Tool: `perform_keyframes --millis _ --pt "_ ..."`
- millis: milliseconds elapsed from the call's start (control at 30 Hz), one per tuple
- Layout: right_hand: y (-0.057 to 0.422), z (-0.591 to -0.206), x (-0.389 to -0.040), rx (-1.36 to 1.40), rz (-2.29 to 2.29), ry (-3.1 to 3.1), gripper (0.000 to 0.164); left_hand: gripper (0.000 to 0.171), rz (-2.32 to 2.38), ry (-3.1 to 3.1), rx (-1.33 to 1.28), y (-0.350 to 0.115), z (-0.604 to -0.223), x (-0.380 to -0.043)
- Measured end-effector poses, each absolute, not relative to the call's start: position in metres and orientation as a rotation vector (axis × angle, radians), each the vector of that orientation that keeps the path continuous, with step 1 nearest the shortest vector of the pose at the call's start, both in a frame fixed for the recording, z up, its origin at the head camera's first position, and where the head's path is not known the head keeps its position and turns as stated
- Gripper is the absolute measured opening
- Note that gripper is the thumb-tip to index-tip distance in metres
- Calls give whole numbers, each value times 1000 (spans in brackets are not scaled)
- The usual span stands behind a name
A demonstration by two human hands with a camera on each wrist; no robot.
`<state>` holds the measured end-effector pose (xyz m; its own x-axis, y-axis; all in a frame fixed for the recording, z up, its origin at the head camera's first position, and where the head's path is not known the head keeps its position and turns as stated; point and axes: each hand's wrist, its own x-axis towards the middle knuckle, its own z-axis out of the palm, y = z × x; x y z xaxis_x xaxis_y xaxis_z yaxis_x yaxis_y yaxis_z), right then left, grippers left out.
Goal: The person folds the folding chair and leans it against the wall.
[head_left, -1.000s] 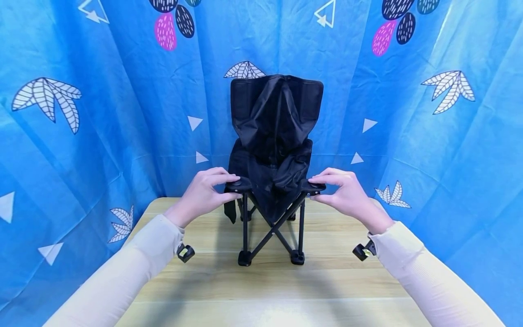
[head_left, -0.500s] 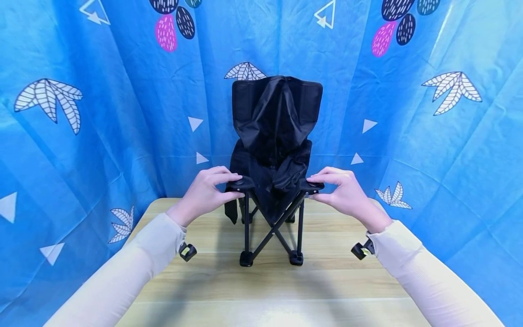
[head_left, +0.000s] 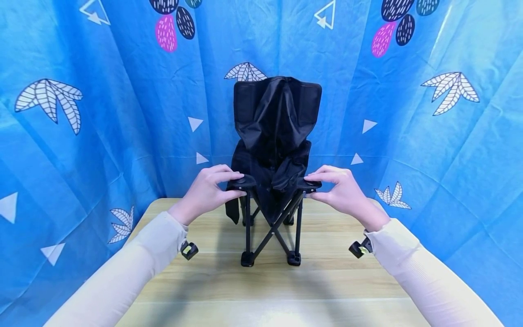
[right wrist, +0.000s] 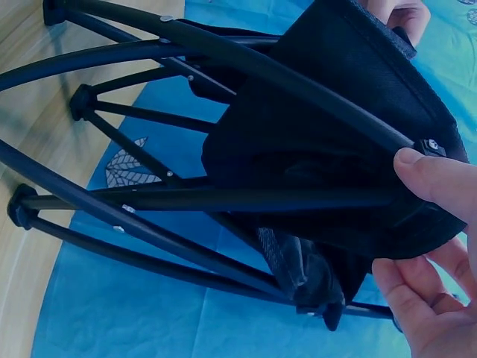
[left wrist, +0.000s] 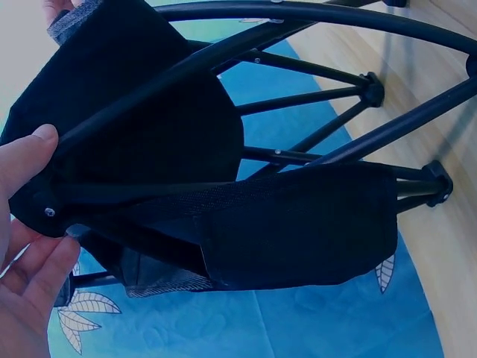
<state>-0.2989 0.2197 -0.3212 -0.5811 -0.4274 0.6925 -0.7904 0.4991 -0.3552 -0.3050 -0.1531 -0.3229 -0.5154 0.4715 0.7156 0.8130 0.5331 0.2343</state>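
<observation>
A small black folding camp chair (head_left: 275, 131) stands upright on the table, partly folded, its fabric seat sagging and creased between the crossed legs. My left hand (head_left: 209, 190) pinches the chair's front left corner, fingers on top and thumb below. On the other side my right hand (head_left: 341, 188) pinches the front right corner in the same way. In the left wrist view the thumb (left wrist: 37, 149) lies by a frame tube, and a fabric pocket (left wrist: 298, 231) hangs along that side. The right wrist view shows the thumb (right wrist: 425, 175) beside a screwed joint of the frame.
The chair's feet rest on a light wooden table (head_left: 261, 290). Blue curtains (head_left: 102, 150) with leaf and triangle prints surround the table at the back and both sides. A small black wrist device (head_left: 189, 250) hangs under the left sleeve.
Both hands have moved slightly inward with the chair's front corners. The front legs stand a little closer together, and the chair looks narrower.
</observation>
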Motion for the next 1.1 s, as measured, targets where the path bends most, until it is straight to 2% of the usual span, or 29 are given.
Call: perform_keyframes --millis 1100 --pt "212 -311 -293 988 943 -2253 40 39 -773 -2189 -1049 -143 -311 -297"
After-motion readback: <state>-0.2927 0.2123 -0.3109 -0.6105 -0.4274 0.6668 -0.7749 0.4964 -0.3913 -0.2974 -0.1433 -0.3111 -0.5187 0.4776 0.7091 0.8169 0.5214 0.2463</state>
